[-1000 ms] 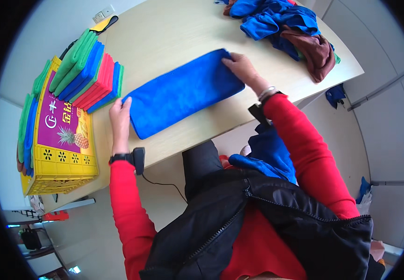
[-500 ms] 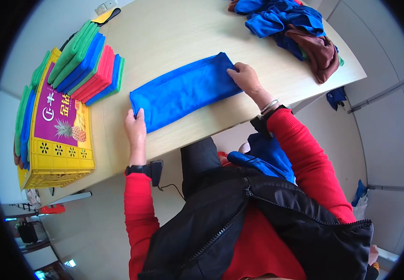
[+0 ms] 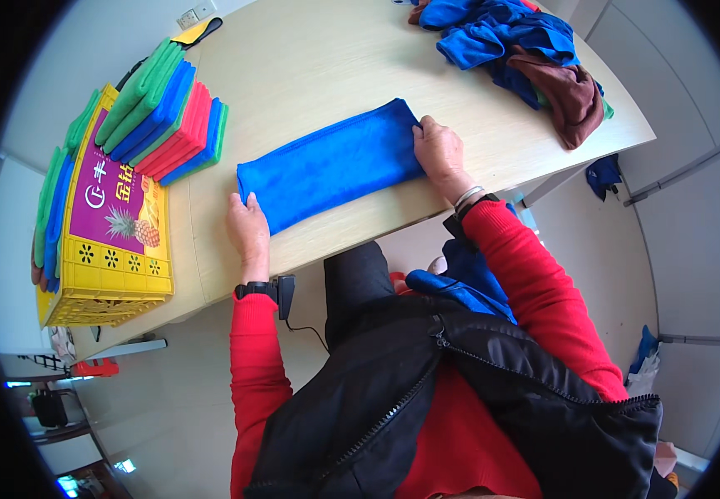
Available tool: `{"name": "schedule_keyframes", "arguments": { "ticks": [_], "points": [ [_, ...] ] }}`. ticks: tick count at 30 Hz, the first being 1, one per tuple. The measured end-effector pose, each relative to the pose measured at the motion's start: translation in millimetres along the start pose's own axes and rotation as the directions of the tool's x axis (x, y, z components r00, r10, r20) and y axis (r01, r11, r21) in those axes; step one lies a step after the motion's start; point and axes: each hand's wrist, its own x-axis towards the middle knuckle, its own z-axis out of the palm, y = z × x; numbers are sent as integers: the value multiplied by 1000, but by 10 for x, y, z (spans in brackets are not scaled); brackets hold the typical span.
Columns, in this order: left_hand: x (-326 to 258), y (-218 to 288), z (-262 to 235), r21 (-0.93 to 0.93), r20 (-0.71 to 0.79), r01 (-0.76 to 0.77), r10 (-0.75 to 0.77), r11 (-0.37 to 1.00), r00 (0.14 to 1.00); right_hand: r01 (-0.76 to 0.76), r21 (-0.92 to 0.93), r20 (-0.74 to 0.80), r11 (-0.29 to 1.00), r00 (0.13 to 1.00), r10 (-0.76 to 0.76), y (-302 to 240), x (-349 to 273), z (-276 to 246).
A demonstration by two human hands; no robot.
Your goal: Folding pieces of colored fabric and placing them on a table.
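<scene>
A blue towel (image 3: pixel 335 170), folded into a long rectangle, lies on the light wooden table and slants up toward the right. My left hand (image 3: pixel 249 229) pinches its near left corner between thumb and fingers. At the opposite end, my right hand (image 3: pixel 440 151) grips the short edge, the thumb on top and the other fingers partly hidden. To the left stands a stack of folded towels (image 3: pixel 164 112) in green, blue and red. A heap of loose blue and brown cloths (image 3: pixel 534 66) lies at the far right of the table.
A yellow plastic crate (image 3: pixel 110 287) with a purple pineapple panel stands at the table's left end, folded towels (image 3: pixel 52 216) along its far left side. The table's front edge (image 3: pixel 351 239) runs close below my hands. Blue cloth (image 3: pixel 468 283) hangs beside my legs.
My right hand has shifted slightly, its fingers now further round the towel's end. The towel's top looks smoother and its right end sits a little nearer me. Both hands keep their hold.
</scene>
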Motion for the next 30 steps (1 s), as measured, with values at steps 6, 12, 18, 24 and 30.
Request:
{"name": "schedule_keyframes", "arguments": {
  "ticks": [6,12,18,24,30],
  "points": [
    [-160,163,-136,178,-11,-69,72,982,997,39,-73,39,997,999,-36,15,-56,-73],
    [-226,163,-212,340,2,-121,128,933,992,111,-63,19,992,994,-110,62,-151,-159],
    [-247,168,-319,376,21,-127,128,918,992,148,-138,53,979,988,-142,212,-168,-306],
    [-235,525,-424,381,-4,-339,368,860,930,465,67,-29,883,885,-464,-377,-196,-330],
    [-166,591,89,190,321,-649,578,737,750,634,-16,96,773,770,-630,-864,-471,396]
  ]
}}
